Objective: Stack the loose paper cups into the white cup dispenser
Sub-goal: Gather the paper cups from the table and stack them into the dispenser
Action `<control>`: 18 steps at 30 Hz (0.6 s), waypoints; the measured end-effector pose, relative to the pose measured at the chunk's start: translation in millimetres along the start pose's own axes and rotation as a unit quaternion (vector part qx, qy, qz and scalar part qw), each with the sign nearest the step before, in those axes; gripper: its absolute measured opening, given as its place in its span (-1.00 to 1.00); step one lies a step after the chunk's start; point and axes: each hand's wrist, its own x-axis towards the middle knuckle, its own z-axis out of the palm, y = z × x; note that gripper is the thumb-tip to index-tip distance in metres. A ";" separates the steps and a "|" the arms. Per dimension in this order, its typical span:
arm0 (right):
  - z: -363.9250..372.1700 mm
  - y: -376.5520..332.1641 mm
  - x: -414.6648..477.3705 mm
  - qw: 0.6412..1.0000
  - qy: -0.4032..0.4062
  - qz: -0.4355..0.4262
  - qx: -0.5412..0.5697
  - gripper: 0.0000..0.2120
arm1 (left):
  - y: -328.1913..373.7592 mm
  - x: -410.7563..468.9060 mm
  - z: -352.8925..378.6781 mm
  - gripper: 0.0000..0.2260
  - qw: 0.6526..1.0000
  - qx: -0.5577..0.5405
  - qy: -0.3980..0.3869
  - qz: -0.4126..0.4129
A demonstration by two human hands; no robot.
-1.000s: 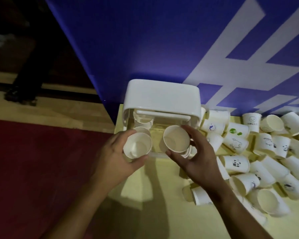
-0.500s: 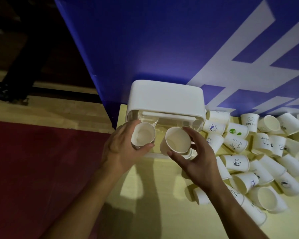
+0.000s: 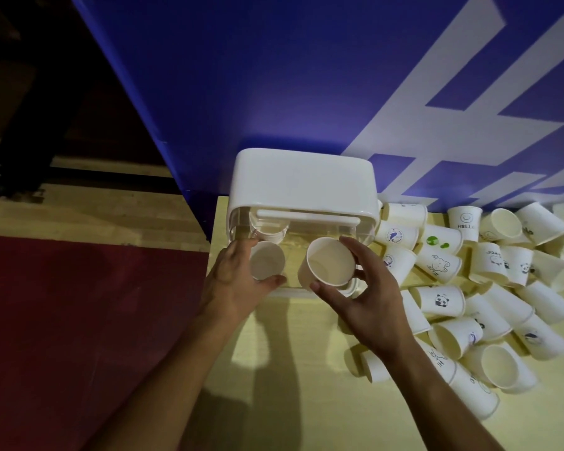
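Observation:
The white cup dispenser (image 3: 302, 182) stands at the table's far left corner against the blue wall, with a clear lower part facing me. My left hand (image 3: 233, 283) grips a small paper cup (image 3: 267, 260) just below the dispenser's left opening, where a stack of cups (image 3: 269, 231) shows behind the clear wall. My right hand (image 3: 368, 297) holds a larger-looking paper cup (image 3: 329, 266), mouth toward me, in front of the dispenser's right side. Several loose paper cups (image 3: 489, 294), many printed with small pictures, lie piled on the right.
The pale yellow table (image 3: 303, 369) ends at its left edge (image 3: 210, 255), beyond which lie red floor and wooden boards. A blue wall with white shapes (image 3: 339, 76) rises right behind the dispenser. Bare tabletop lies between my forearms.
My left hand has lifted its cup up and away from me toward the dispenser's left opening. My right hand has stayed nearly still with its cup.

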 end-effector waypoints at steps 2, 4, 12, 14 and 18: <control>4.4 -0.8 1.8 1.000 0.003 0.000 0.002 -0.35 | 2.2 -1.1 1.1 -0.24 1.000 0.001 -0.003 -0.011; 10.1 -4.0 4.4 1.000 0.008 -0.001 0.012 -0.34 | 2.1 0.1 1.1 -0.21 1.000 -0.006 -0.006 -0.014; 41.1 -22.8 16.0 0.999 0.015 -0.026 0.041 -0.32 | -21.7 -18.3 -17.1 -0.52 0.995 -0.081 0.042 0.042; 50.9 -23.4 15.4 0.999 0.008 -0.029 0.040 -0.30 | -21.4 -19.3 -22.6 -0.64 0.990 -0.118 0.065 0.043; 67.3 -18.4 13.7 0.999 0.001 -0.043 0.019 -0.26 | -7.7 -16.2 -28.4 -0.66 0.980 -0.183 0.078 0.031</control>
